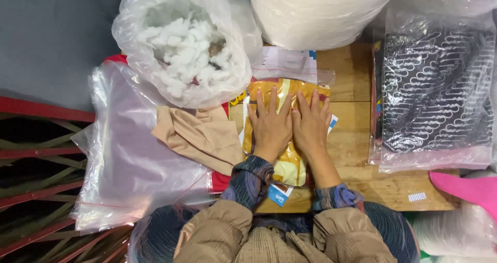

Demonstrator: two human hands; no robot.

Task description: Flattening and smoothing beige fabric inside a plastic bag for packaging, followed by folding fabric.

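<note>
Two hands (270, 126) (310, 126) are pressing one yellow packet (290, 164); one bag of white stuffing (184, 45), one tan cloth (199, 136) and one patterned fabric bag (435, 97) are lying nearby.

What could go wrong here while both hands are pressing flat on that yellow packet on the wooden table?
1. Both the left hand and right hand press flat on the yellow packet; its glossy wrap might slide or split.
2. The open bag of white stuffing sits close beside the left hand; a nudge could spill it.
3. The beige cloth lies loosely by the packet and may get caught under it.
</note>
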